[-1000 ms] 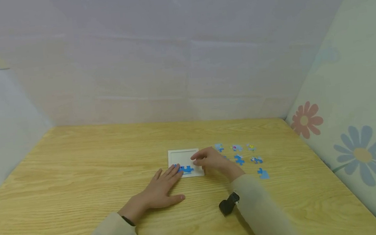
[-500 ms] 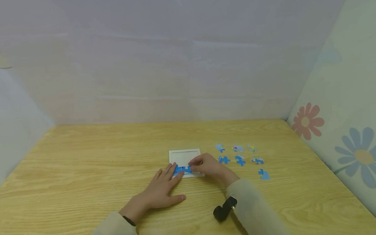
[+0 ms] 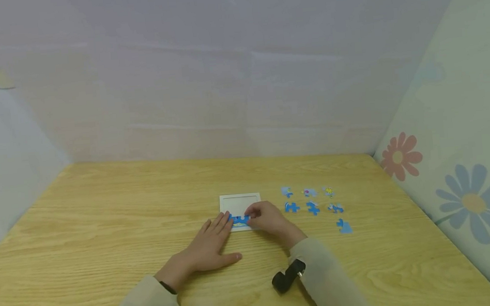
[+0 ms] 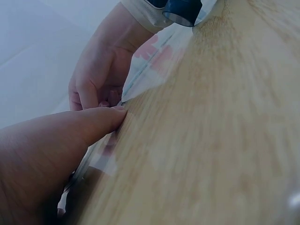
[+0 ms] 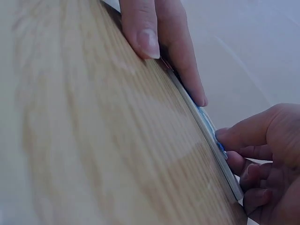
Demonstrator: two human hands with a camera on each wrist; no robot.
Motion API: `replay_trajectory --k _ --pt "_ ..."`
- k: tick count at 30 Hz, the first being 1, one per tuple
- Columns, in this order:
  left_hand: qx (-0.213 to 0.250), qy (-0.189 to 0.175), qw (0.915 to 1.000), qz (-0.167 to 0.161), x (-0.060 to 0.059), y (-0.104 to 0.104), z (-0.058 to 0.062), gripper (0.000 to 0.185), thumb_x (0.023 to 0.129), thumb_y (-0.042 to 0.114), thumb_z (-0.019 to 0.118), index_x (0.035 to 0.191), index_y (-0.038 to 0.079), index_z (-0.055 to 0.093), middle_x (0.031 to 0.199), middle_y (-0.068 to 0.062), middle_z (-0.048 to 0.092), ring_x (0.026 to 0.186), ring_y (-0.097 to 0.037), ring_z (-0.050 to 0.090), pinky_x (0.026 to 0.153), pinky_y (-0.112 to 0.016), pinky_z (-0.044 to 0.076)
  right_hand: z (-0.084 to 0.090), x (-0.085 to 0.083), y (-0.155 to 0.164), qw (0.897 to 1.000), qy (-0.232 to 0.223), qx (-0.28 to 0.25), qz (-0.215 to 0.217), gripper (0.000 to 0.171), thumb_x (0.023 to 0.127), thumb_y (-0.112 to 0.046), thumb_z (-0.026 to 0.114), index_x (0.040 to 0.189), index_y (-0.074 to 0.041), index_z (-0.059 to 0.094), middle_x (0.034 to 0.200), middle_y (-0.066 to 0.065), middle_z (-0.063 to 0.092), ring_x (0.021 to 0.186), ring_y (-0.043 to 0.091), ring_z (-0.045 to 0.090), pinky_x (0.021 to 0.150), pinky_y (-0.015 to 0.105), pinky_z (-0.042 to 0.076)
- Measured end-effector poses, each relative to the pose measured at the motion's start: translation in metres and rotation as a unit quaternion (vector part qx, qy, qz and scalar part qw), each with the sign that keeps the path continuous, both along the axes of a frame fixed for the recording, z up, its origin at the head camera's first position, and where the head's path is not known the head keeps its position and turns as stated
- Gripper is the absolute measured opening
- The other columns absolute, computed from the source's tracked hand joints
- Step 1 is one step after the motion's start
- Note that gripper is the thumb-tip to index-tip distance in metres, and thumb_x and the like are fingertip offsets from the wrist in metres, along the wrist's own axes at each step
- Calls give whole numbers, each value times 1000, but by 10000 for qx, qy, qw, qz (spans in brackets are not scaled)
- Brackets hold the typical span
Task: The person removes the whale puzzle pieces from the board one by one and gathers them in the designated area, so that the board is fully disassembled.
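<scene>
My left hand [image 3: 209, 247] lies flat with straight fingers, their tips resting on the left side of a white puzzle tray [image 3: 238, 196]. Along the tray's lower part are blue jigsaw pieces [image 3: 238, 220], partly covered by both hands. At the lower right of the tray, my right hand [image 3: 271, 218] pinches a blue jigsaw piece [image 5: 221, 147] between thumb and fingers. That piece shows in the right wrist view as a thin blue edge low against the tray; the fingers hide most of it. In the left wrist view, the left thumb [image 4: 101, 123] stretches out over the wood.
Right of the tray, loose jigsaw pieces lie apart in rows, among them a blue one [image 3: 313, 208], one with a yellow sun [image 3: 328, 191] and a light blue corner [image 3: 345, 226]. The wooden table [image 3: 123, 207] meets pale walls at the back and right.
My right hand has come down and slightly left, from above the tray's right side onto its lower right part. The left hand has stayed in place.
</scene>
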State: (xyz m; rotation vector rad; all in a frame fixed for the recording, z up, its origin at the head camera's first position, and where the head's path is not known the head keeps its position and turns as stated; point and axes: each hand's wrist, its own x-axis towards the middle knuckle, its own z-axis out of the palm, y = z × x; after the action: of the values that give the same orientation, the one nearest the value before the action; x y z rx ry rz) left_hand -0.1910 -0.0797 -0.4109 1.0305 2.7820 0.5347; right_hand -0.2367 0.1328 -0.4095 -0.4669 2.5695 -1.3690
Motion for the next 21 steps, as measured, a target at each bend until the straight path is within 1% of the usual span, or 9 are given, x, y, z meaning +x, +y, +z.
replay_trajectory --k 5,7,11,16,21 --pt "-40 -9 10000 47 0 0 0 84 90 52 50 146 -3 20 155 -20 12 144 -33 10 114 -56 12 0 2 -1 9999 110 -14 -87 21 81 -3 59 100 2 65 97 11 65 83 17 54 76 30 46" --pt "-55 -21 10000 59 0 0 0 85 90 53 50 147 -2 19 155 -19 12 145 -32 9 114 -56 11 0 2 -1 9999 105 -72 -94 20 82 -4 59 100 2 64 99 12 65 84 17 54 76 31 46" --pt "-52 0 10000 35 0 0 -1 85 90 53 49 147 -3 20 155 -19 12 145 -33 9 114 -56 11 0 2 -1 9996 6 -250 -115 18 83 -4 58 100 2 64 98 12 64 81 16 53 73 27 45" --pt "-21 8 10000 7 -2 0 -3 85 90 54 49 146 -4 22 155 -21 12 144 -34 10 113 -57 13 -2 0 1 9988 -67 -467 -115 17 83 -3 58 100 3 62 95 13 64 81 15 53 73 26 46" --pt "42 -61 10000 39 -2 -1 -2 84 90 53 50 146 -3 24 154 -25 10 143 -39 9 112 -58 14 -3 -1 2 9989 -83 -452 -87 17 85 -5 59 100 1 62 93 12 63 78 14 53 72 24 46"
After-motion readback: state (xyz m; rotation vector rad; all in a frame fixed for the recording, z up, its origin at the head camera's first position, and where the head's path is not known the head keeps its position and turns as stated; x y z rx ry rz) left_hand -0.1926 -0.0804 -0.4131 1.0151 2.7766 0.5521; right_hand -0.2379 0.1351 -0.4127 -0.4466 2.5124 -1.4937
